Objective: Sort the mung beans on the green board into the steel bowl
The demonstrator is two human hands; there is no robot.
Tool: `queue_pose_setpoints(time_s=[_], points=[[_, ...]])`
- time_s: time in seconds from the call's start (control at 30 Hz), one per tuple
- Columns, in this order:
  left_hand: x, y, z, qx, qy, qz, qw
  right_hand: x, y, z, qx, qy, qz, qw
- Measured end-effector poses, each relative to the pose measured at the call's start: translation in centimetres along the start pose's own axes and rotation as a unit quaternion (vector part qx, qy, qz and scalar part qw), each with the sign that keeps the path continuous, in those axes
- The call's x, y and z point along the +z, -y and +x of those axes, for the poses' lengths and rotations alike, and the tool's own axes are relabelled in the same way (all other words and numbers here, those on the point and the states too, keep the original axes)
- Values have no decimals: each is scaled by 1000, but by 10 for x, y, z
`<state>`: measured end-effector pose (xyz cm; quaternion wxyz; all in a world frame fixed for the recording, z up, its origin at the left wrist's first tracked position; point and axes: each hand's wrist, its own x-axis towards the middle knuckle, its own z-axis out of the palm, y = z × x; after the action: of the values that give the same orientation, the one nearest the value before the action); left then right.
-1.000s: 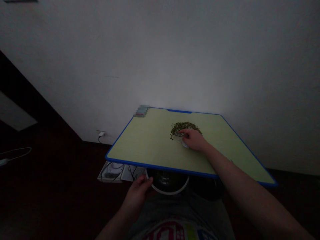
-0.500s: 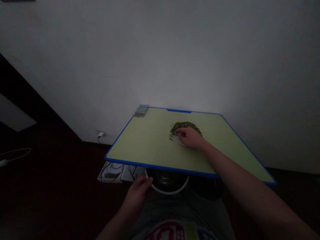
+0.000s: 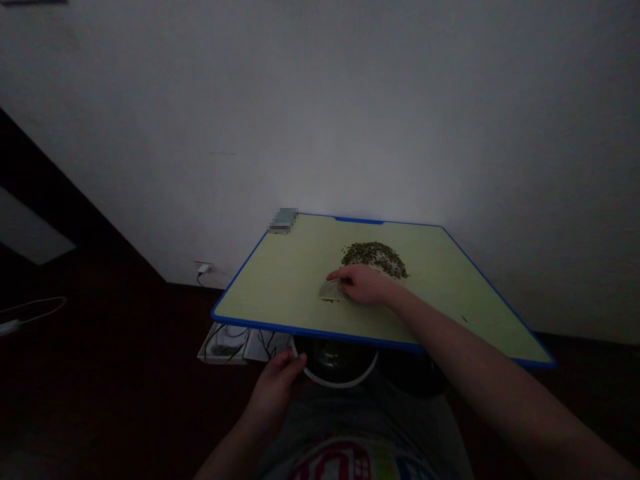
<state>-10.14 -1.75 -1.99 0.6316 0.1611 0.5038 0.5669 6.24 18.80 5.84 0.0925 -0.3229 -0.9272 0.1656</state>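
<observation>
A pile of small dark green grains (image 3: 375,257) lies on a pale green table with a blue rim (image 3: 280,280). My right hand (image 3: 363,285) rests on the tabletop just in front of the pile, fingers closed on a small pale curved scraper (image 3: 331,291) that pushes a few grains towards the near edge. My left hand (image 3: 275,387) is below the table's near edge, gripping the rim of a white bowl (image 3: 337,370) held under the edge over my lap.
A white wall rises right behind the table. A small blurred box (image 3: 283,221) sits on the far left corner. Under the table's left side lies a white tray with cables (image 3: 225,341). A wall plug (image 3: 203,269) and a cable (image 3: 30,310) are on the dark floor.
My right hand has slid left and towards me, away from the pile, dragging the scraper and a few grains nearer the table's front edge. The left hand and bowl stayed put.
</observation>
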Motion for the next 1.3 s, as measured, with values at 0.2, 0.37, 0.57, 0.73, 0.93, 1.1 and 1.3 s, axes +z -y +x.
queue_pose_setpoints(time_s=[0.2, 0.37, 0.57, 0.73, 0.93, 1.1, 1.3], points=[[3, -3, -4, -4, 14, -18, 1000, 0, 21, -6, -62, 39, 16, 997], [4, -3, -4, -4, -3, -16, 1000, 0, 29, -15, -75, 60, 39, 995], [4, -4, -3, -10, 0, -21, 1000, 0, 33, -22, -76, 65, 45, 994], [7, -6, -6, -12, -6, -28, 1000, 0, 32, -22, -75, 69, 52, 993], [6, -6, -6, -2, -10, -8, 1000, 2, 30, -24, -78, 66, 64, 993], [3, -1, -2, -6, -4, -6, 1000, 0, 31, -28, -54, 74, 78, 993], [0, 1, -1, -1, 5, -2, 1000, 0, 32, -36, -36, 67, 119, 990]])
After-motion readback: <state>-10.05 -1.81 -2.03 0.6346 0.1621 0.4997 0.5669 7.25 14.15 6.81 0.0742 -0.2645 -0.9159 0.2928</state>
